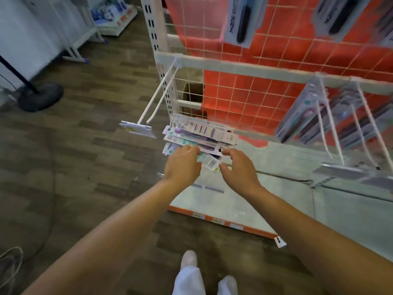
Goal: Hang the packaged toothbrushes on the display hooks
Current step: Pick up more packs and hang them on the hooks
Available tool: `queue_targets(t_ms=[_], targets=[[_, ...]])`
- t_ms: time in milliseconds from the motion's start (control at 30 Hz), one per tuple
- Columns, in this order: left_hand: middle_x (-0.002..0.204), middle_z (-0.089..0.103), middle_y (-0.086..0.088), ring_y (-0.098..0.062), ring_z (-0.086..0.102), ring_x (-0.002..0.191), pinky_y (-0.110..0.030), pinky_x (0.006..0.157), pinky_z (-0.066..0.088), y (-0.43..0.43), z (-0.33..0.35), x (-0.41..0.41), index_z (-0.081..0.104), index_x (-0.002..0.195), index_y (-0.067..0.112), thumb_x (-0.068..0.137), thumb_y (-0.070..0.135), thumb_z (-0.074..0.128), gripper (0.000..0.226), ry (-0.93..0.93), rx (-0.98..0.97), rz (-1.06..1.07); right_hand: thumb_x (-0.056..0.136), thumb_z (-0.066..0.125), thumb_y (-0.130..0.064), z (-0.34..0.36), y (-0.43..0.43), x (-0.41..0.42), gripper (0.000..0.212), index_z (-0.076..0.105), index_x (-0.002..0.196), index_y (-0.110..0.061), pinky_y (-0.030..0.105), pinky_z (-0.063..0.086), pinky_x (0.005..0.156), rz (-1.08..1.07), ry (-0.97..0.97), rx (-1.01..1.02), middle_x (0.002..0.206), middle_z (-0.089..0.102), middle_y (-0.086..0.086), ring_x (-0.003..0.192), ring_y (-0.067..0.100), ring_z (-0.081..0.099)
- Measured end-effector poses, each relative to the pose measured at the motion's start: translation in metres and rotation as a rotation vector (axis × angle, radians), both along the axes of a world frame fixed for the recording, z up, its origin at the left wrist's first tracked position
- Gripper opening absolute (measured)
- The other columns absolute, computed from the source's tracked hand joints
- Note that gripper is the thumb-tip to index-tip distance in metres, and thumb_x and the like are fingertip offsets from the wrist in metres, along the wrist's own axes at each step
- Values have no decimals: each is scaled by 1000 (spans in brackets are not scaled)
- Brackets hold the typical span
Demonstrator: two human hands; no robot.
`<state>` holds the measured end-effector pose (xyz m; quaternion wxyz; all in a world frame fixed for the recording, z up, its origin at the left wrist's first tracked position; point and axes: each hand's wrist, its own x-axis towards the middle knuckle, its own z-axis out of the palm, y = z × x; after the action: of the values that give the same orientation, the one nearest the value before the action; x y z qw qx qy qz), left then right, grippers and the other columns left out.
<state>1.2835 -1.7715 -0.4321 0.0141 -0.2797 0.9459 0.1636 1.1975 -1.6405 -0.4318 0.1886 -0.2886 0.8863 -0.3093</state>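
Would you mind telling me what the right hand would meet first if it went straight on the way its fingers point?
Most likely the pile of toothbrush packs: the right hand points at its near edge, with the fingertips almost on it. Whether they touch it is unclear.

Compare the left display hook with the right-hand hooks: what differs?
1. Load: the left hook is bare; the right hooks carry packaged toothbrushes.
2. Position: the left hook hangs at the left end of the crossbar, beside the slotted upright; the right hooks hang farther along it, to the right.
Shared: both are white wire prongs angling out from the same crossbar, each tipped with a label holder.
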Motion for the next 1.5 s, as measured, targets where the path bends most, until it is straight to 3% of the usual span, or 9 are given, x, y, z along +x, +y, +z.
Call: queue_targets(t_ms=[367,567,800,1033,1200,1367,1500], targets=[[134,50,-3,-24,46,123,-37,97,42,-49,-83,-18,47,131,16,87,16,64,47,-82,-213,-160,92,59,-16,-82,-32,-15,40,49,130,-14,31,40,94,-22,25,120,134,51,5,120,22,45],[158,28,-6,-25,20,147,-41,118,21,-76,-121,-47,30,148,15,93,21,62,64,-80,-256,-255,89,63,-17,-121,-59,-24,39,52,127,-14,28,38,93,-31,49,100,127,53,4,115,21,45],[138,46,-8,-29,39,130,-41,105,35,-89,-153,-70,44,136,16,88,16,65,52,-88,-277,-291,88,66,-23,-149,-77,-24,43,51,128,-15,29,36,99,-4,198,124,129,51,4,120,21,41],[131,52,-7,-28,46,120,-41,100,38,-103,-162,-71,50,130,17,88,19,68,46,12,-291,-330,86,65,-14,-166,-81,-17,36,57,121,-14,34,39,88,-54,360,190,122,57,4,116,25,45],[125,58,-7,-28,51,115,-41,96,42,-108,-167,-70,58,123,16,88,21,69,38,93,-264,-347,89,63,-13,-172,-81,-16,38,57,127,-13,33,41,90,-50,342,186,126,56,5,116,26,45],[123,61,-6,-29,53,113,-41,97,42,-112,-166,-68,60,122,17,85,22,73,39,118,-237,-358,84,69,-7,-175,-75,-8,34,66,118,-7,36,49,81,-65,360,102,115,64,10,107,31,54],[117,64,-5,-30,56,108,-40,96,44,-111,-165,-62,63,115,17,78,19,80,41,145,-223,-377,83,70,-9,-177,-64,5,35,66,117,-4,35,52,84,-74,322,55,114,65,11,107,31,55]])
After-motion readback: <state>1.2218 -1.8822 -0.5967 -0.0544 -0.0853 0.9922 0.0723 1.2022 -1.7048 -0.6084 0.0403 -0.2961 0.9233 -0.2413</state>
